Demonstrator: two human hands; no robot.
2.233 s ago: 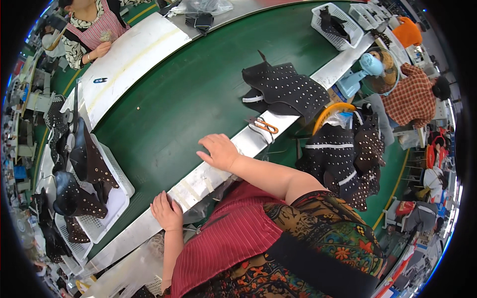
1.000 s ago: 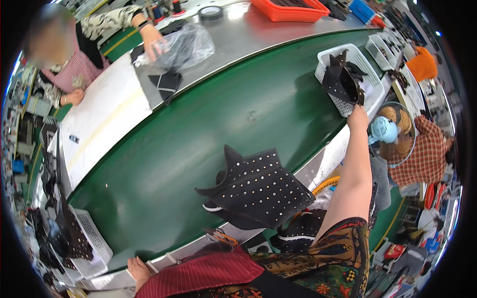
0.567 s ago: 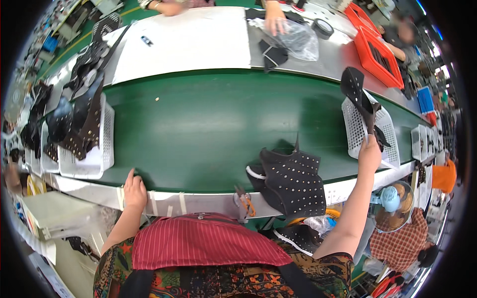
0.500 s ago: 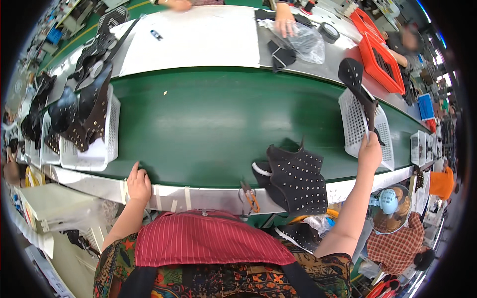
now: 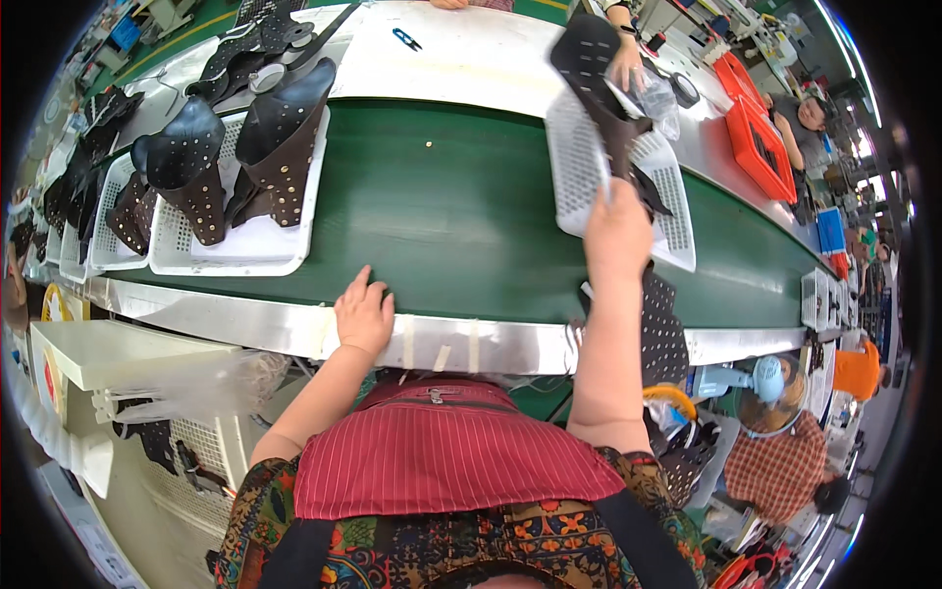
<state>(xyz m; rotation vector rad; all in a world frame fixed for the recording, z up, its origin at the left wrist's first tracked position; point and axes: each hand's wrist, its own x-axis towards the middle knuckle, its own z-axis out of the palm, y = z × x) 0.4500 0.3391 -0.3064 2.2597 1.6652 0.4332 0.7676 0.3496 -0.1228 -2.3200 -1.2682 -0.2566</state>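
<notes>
My right hand (image 5: 618, 231) is closed on the near side of a white perforated basket (image 5: 577, 162) on the green conveyor belt (image 5: 442, 216). A dark studded leather piece (image 5: 586, 64) stands up out of that basket, leaning past its far rim. My left hand (image 5: 365, 312) is open and rests at the belt's near edge, index finger stretched out, holding nothing. Partly hidden behind my right forearm, a black studded piece (image 5: 664, 329) hangs over the near metal edge. Farther left, another white basket (image 5: 294, 260) holds brown studded boot-shaft-like pieces (image 5: 280, 147).
Across the belt, a white work surface (image 5: 451, 59) carries small blue thread snips (image 5: 406, 40). Another person's hand (image 5: 626, 69) is beside clear plastic there. A red crate (image 5: 760, 152) stands at the far right. A metal ledge (image 5: 265, 324) borders the belt nearby.
My right hand has drawn the basket leftward along the belt, closer to the left basket. The view has swung rightward in content. My left hand stays at the belt's near edge.
</notes>
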